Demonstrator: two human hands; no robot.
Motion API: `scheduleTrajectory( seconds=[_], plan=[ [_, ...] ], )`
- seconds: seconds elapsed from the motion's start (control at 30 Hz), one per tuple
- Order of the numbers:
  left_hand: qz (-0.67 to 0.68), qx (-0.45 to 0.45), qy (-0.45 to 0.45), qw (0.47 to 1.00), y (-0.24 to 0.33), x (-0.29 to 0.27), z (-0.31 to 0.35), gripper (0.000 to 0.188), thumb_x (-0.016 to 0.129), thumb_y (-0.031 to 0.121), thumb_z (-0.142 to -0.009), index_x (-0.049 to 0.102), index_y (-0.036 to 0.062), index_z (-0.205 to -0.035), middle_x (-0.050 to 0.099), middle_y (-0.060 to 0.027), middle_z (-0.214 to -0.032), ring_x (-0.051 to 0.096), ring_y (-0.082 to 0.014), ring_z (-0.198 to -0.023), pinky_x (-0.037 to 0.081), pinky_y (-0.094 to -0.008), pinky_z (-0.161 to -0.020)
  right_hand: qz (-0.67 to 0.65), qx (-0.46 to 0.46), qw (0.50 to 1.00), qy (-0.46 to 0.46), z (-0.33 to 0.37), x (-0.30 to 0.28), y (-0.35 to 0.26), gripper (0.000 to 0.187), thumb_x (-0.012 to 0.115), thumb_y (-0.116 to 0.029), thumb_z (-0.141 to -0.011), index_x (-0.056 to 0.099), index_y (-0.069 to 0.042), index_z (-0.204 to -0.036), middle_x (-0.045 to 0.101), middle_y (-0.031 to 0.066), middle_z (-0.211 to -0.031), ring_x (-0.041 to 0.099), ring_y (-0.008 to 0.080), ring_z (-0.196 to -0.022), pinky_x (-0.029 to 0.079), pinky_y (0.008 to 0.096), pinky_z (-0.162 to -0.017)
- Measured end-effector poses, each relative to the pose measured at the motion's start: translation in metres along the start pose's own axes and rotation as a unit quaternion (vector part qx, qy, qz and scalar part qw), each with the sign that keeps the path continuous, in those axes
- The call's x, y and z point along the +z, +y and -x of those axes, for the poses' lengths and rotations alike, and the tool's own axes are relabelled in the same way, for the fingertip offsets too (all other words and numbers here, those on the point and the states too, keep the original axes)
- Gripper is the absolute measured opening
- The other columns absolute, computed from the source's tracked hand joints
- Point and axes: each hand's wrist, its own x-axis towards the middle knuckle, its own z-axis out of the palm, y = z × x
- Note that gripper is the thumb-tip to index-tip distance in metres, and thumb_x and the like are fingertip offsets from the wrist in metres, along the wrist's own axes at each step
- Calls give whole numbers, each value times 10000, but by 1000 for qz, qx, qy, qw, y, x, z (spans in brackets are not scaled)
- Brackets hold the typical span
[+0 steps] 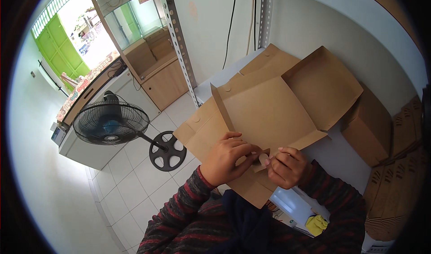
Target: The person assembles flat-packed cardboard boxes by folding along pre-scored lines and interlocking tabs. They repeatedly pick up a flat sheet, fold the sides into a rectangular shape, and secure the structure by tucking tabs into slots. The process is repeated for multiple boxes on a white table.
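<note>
Evidently, cardboard box blank (260, 106): it lies spread on the white tabletop (348, 153), which probably takes its weight and leaves both hands free for small finger work at the near edge.
Left hand (229, 157): thumb and forefinger curve into a ring whose tips come together on the card beside the tab; the wrist comes over the near panel, which likely steadies it.
Right hand (289, 167): the thumb and bent fingers are drawn narrow, pinching near the small rounded tab (263, 157), presumably because so small a piece calls for fingertips rather than a palm.
Near panel (256, 192): it juts past the table toward the dark clothing, which seems to bring the tab within easy reach.
Raised-wall section (323, 88): tray-shaped, it sits at the far right of the blank, apart from the fingers.
Brown carton (369, 123): it stands right of the blank, near the wall.
Pedestal fan (111, 123): on the tiled floor to the left, its head faces upward in view, well apart from the cardboard.
</note>
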Motion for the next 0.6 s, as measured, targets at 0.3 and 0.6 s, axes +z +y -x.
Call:
scheduleTrajectory(
  seconds=[0.3,0.6],
  plan=[
    [2,9,-21,1000,-5,2,3,173,673,79,-826,666,76,-999,672,-75,-848,644,-259,-850,416,-418,-980,-27,19,999,-3,1,1,-1,49,672,-71,-771,633,-84,-744,621,24,-782,600,159,-757,509,380,-861],
    [19,14,-49,999,-6,2,7,220,673,125,-852,670,106,-1071,658,-38,-902,626,-229,-924,337,-444,-1052,-38,52,998,-11,3,3,-3,45,672,-98,-787,687,-63,-812,626,21,-785,609,149,-762,486,397,-893]
  ],
)
